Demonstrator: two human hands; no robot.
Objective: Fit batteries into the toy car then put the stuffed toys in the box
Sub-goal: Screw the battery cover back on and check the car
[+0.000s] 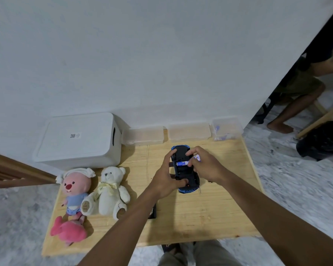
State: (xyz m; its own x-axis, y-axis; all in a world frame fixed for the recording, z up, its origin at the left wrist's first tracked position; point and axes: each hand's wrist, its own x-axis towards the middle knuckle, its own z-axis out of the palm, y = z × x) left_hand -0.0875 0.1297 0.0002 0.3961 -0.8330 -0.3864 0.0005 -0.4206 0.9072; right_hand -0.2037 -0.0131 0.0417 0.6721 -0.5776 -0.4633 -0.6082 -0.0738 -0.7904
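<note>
Toy car (185, 169) upside down at centre of table (210, 214), dark underside up, battery bay open. One blue battery (181, 163) lying crosswise in bay. Left hand (166, 179) wrapped around car's near-left side, thumb pressed on underside, steadying. Right hand (204, 166) at 3 o'clock of car, fingertips pinched on battery end; second battery (198, 158) seemingly tucked in same hand. Stuffed toys at 9 o'clock: white bear (112, 191), pink-faced doll (76, 189), pink plush (69, 232) nearer. White box (79, 139) at 10 o'clock, lid on. Risks: battery seated wrong way round, or springing out under uneven push; spare slipping from crowded fingers; car skidding if left grip slackens.
</note>
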